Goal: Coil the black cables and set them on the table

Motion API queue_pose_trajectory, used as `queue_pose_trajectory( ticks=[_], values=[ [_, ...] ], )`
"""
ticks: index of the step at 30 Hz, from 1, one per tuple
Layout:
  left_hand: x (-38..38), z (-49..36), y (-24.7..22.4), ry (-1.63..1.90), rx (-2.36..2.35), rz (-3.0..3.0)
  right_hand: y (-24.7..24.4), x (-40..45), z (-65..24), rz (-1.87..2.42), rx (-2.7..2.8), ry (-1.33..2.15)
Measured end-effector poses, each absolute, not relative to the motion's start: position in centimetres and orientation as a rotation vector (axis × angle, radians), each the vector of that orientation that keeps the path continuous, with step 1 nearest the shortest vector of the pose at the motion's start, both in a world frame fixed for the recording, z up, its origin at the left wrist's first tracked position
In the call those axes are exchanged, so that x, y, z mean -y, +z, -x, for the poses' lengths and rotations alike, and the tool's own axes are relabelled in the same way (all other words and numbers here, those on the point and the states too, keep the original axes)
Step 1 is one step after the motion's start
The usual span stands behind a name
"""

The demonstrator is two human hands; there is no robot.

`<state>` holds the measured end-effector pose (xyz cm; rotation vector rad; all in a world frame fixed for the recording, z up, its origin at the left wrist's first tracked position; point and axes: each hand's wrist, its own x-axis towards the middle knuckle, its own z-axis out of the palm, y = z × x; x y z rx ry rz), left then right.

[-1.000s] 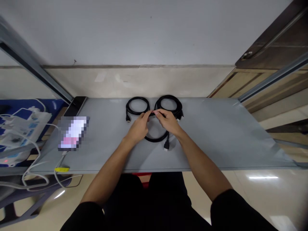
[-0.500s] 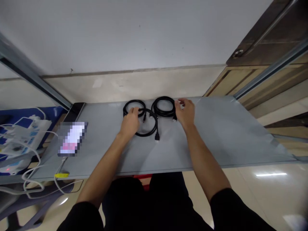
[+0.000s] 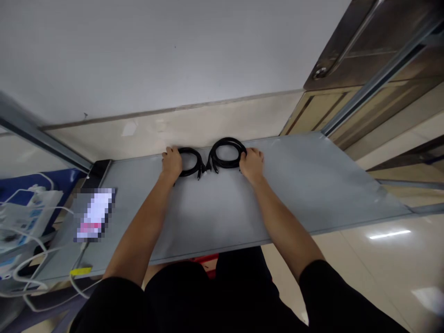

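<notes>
Two coiled black cables lie side by side near the back edge of the grey shelf [image 3: 215, 222]. My left hand [image 3: 171, 163] is closed on the outer left side of the left cable coil [image 3: 190, 173]. At the outer right side of the right cable coil [image 3: 227, 165], my right hand [image 3: 252, 164] has its fingers bent round the loop. Dark connectors hang together between the two coils, close to touching. My palms and some fingertips are hidden from view.
A phone [image 3: 95, 213] with a blurred screen lies at the shelf's left, a dark box [image 3: 99, 173] behind it. White cords and a power strip [image 3: 38, 217] are farther left. Metal posts rise at both rear corners; a wall stands behind.
My left hand has moved left and back, laying the loose loop it held onto the left coil. My right hand now grips the right coil's side. The view has shifted slightly.
</notes>
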<state>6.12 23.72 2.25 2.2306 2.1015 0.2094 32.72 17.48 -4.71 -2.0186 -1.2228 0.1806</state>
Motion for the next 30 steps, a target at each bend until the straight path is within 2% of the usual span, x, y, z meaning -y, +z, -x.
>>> queue_pose_trajectory(
  ticks=[9,14,17,24,30],
  values=[
    [-26.2,-5.0,2.2,0.108,-1.959,-2.407,-4.7,-18.2,-33.1,1.514,1.105,0.289],
    [-27.4,-4.7,2.1,0.075,-1.88,-2.453,-3.2,-17.7,-32.3,1.187,0.907,0.494],
    [-26.6,-5.2,1.7,0.057,-1.986,-2.404,-2.0,-17.5,-32.1,1.018,0.681,0.636],
    [-25.0,-6.8,1.1,0.064,-2.184,-2.288,0.3,-16.6,-33.0,0.833,0.301,0.948],
    [-25.3,-7.6,1.5,0.044,-2.204,-2.249,1.5,-15.4,-33.3,0.693,0.244,1.054]
  ],
)
